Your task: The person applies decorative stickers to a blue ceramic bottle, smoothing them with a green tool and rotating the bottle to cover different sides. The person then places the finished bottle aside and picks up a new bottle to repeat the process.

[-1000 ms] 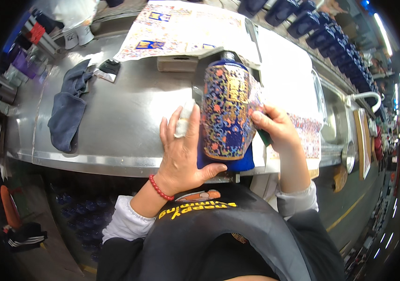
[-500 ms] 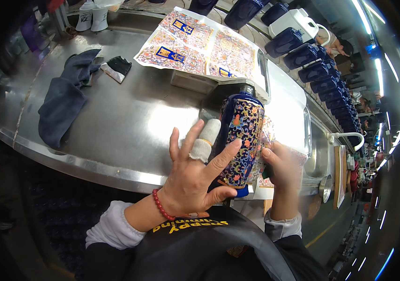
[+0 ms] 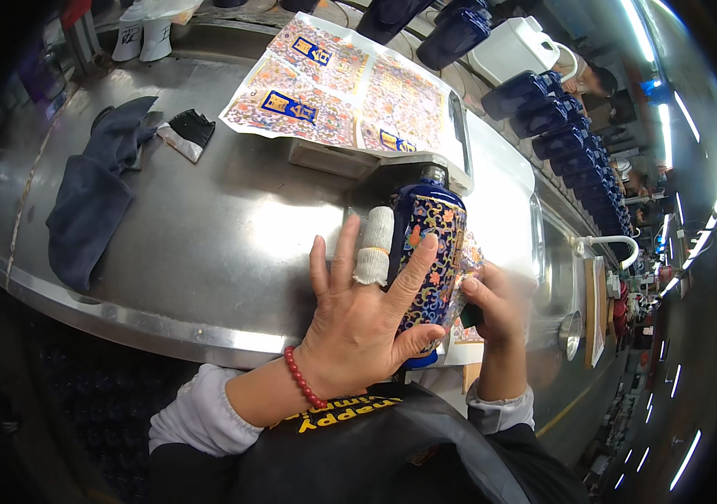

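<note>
A dark blue bottle (image 3: 439, 220) with a colourful floral pattern lies tilted in front of me, its neck pointing away. My left hand (image 3: 350, 323) spreads its fingers along the bottle's left side, with the index finger and thumb resting over the pattern. One finger wears a whitish cloth sleeve (image 3: 375, 239), and a red bead bracelet circles the wrist. On the bottle's right side, my right hand (image 3: 499, 307) is closed, its thumb pressed on a loose floral decal sheet (image 3: 469, 254). Something dark green (image 3: 470, 317) shows below these fingers; its shape is mostly hidden.
Printed decal sheets (image 3: 341, 84) lie over a whitish tray beyond the bottle. A dark cloth (image 3: 94, 193) and a small black-and-white packet (image 3: 187, 134) rest on the metal table (image 3: 199, 227). Rows of blue bottles (image 3: 535, 113) line the back right, near a sink with a white tap (image 3: 614, 244).
My left hand has slid slightly up the bottle toward its neck, with the thumb now over the lower end. The right hand keeps to the decal sheet. The whole view has shifted a little.
</note>
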